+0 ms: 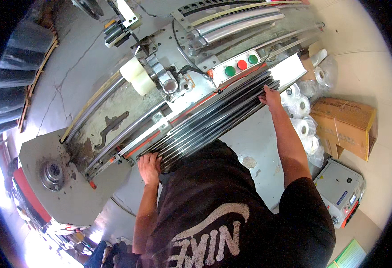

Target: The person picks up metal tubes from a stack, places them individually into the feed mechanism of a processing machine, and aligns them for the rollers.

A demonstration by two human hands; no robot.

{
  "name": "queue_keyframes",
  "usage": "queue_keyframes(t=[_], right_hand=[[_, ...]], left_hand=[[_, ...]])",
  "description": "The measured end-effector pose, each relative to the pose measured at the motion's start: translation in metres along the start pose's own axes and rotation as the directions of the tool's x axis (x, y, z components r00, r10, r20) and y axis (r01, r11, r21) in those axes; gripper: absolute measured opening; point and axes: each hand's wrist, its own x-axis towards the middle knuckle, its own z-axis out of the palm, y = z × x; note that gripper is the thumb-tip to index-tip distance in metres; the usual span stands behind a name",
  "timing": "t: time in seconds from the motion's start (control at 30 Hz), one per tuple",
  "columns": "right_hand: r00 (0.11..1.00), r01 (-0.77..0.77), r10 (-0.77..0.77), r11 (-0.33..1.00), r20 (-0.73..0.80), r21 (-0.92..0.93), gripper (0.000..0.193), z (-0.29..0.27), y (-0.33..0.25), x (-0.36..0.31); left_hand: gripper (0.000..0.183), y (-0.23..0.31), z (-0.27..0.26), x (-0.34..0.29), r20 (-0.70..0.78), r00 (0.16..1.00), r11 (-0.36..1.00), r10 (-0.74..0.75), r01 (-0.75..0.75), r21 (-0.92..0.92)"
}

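Observation:
A row of long, dark, shiny metal rods (205, 119) lies side by side along the front of a machine, slanting from lower left to upper right. My left hand (149, 169) is at their left end, with its fingers bent over the rod ends. At the opposite end, my right hand (271, 97) has its fingers curled on the near edge of the row. Whatever lies beneath the rods is hidden.
Beyond the rods is the machine bed (106, 107) with rails, white rollers (138, 76) and a button panel (240, 65). A hook-shaped wrench (111, 128) lies on it. To the right are plastic-wrapped rolls (301, 107), a cardboard box (344, 123) and a grey device (340, 190).

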Motion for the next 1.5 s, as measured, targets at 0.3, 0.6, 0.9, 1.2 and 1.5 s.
queue_keyframes(t=[0.3,0.6,0.9,1.2,1.5], right_hand=[[0.993,0.102,-0.112,0.969,-0.032,-0.227,0.045,0.009,-0.017,-0.006],[0.978,0.183,-0.180,0.983,0.106,-0.014,0.025,0.040,-0.016,-0.060],[0.952,0.111,-0.138,0.987,0.273,0.114,0.021,0.073,0.020,-0.112],[0.950,-0.070,-0.016,0.963,0.311,0.260,0.041,0.088,0.014,-0.134],[0.957,-0.148,-0.015,0.833,0.289,0.533,0.036,0.098,0.004,-0.145]], left_hand=[[0.029,0.010,0.003,0.009,-0.161,0.941,0.947,-0.298,0.270,-0.173],[0.035,-0.053,0.010,-0.001,0.076,0.864,0.828,-0.498,0.499,-0.255],[0.025,-0.087,-0.014,0.008,0.254,0.956,0.963,-0.147,0.196,-0.182],[0.023,-0.051,-0.070,0.000,0.207,0.974,0.951,-0.094,0.149,-0.270],[0.014,-0.024,-0.107,-0.010,0.124,0.981,0.947,-0.148,0.176,-0.269]])
